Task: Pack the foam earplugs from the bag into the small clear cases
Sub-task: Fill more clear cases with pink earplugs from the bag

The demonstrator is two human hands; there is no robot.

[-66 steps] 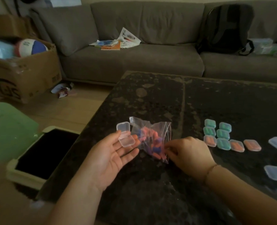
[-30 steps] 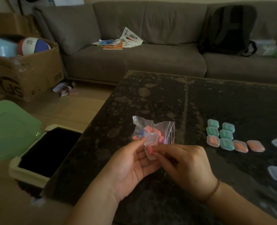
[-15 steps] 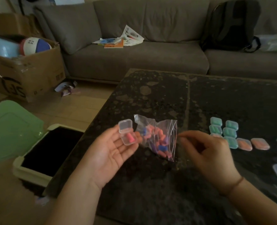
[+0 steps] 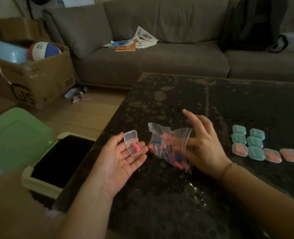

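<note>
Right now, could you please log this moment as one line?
left hand: open case, one pink earplug | right hand: at bag | packed cases: table

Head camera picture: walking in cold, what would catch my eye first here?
Probably the open clear case lying on the left hand, with one pink earplug inside. Just right of it, the right hand reaches into a clear bag of pink and blue earplugs on the dark table. Further right, filled cases sit in neat rows.

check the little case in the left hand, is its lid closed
No. The clear case rests on the left hand's fingers with its lid hinged up and one pink earplug lying in the open bottom half.
</note>
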